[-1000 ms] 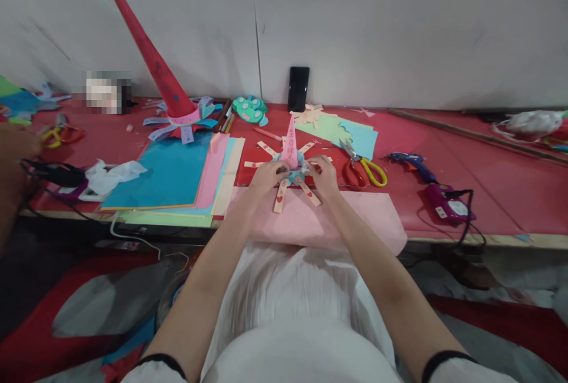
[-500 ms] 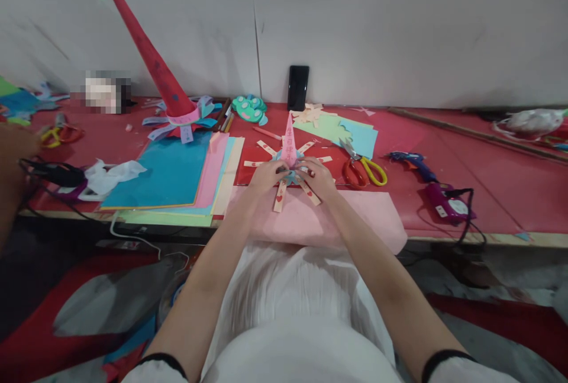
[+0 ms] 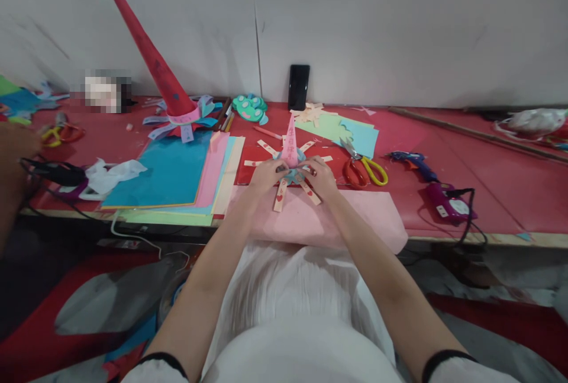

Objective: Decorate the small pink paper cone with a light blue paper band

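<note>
A small pink paper cone hat (image 3: 290, 145) with red writing stands upright in front of me. Around its base runs a light blue paper ruffle (image 3: 293, 177), with cream paper strips (image 3: 279, 196) bearing red hearts fanned out beneath. My left hand (image 3: 267, 176) is closed at the left of the base, fingertips on the blue ruffle. From the right, my right hand (image 3: 320, 176) pinches the ruffle's edge near the cone. Pink paper (image 3: 328, 220) lies under the near strips and hangs over the table edge.
Right of the hat lie scissors (image 3: 364, 170), a blue glue gun (image 3: 410, 163) and a purple plug adapter (image 3: 448, 202). Coloured sheets (image 3: 157, 173) and a tall red cone hat (image 3: 148, 51) are at left. A phone (image 3: 299, 87) leans on the wall. Another person's arm (image 3: 15, 164) shows far left.
The cone has tipped very slightly to the right, and the fingers of my right hand have shifted a little along the ruffle. Everything else looks the same.
</note>
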A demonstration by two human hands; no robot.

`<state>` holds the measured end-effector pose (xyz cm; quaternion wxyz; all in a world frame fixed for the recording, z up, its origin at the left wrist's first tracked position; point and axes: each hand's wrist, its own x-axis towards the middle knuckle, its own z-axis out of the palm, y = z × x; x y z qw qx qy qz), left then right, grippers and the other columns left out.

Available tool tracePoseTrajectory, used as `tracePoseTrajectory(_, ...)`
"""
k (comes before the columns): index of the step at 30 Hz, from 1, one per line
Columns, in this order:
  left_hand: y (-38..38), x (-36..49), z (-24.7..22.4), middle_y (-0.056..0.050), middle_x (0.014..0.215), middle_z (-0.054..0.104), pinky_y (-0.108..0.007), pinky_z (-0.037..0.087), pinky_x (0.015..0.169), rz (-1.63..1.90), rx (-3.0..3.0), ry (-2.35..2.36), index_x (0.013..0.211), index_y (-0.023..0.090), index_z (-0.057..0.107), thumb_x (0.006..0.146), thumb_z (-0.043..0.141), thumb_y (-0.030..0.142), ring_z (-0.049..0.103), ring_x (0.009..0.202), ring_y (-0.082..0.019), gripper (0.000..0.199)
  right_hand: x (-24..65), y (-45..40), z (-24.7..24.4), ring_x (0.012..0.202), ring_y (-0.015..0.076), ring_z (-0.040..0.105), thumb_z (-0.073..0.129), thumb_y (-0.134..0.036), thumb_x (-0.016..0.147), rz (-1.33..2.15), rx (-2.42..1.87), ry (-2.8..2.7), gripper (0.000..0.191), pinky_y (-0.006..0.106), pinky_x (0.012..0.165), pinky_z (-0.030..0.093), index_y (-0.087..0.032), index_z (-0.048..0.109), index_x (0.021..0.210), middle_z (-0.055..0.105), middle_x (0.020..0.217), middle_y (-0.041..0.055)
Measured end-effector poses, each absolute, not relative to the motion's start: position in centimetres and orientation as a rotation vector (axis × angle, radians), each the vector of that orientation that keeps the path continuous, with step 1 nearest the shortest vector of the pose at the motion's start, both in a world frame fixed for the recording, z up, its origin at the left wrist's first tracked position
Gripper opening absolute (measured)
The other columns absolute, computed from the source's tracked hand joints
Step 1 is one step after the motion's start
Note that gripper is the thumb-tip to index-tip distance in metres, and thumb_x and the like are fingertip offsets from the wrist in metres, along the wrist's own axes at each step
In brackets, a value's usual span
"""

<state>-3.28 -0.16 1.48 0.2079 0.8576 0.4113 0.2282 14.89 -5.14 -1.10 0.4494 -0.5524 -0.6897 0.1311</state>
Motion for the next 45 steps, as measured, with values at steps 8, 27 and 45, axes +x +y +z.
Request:
tracePoseTrajectory(8,-0.3,-3.3,1.5,-0.002,0.078,0.068,-0.024,0.04,0.064,0.688,2.373,1.132,0.076,0.018,0.064,0.085,0.054,0.031,0.059,0.071,-0.014,0.019,14.9,-5.1,-0.8,0.066,0.0143,0.054,0.051,-0.041,0.086,0.35,-1.342,-1.624,0.024,0.031,0.068,0.048,-0.022,0.065,0.086,0.06,0.09,0.005)
tracePoseTrajectory(27,-0.1,-3.2,1.0,-0.003,0.08,0.067,-0.024,0.042,0.068,0.684,2.367,1.07,0.077,0.018,0.064,0.086,0.052,0.026,0.059,0.074,-0.014,0.017,14.1,1.7,-2.1,0.096,0.0194,0.064,0.033,-0.068,0.082,0.879,-1.248,-1.152,0.059,0.034,0.079,0.052,-0.02,0.062,0.101,0.068,0.102,0.0089)
tracePoseTrajectory(45,0.1,-3.1,0.8,-0.004,0.079,0.067,-0.024,0.042,0.067,0.706,2.398,1.071,0.076,0.016,0.063,0.085,0.053,0.024,0.059,0.072,-0.014,0.015,13.7,-0.1,-1.1,0.132,0.0193,0.037,0.03,-0.067,0.084,0.82,-1.231,-1.467,0.063,0.04,0.111,0.028,-0.031,0.043,0.134,0.046,0.138,0.0008)
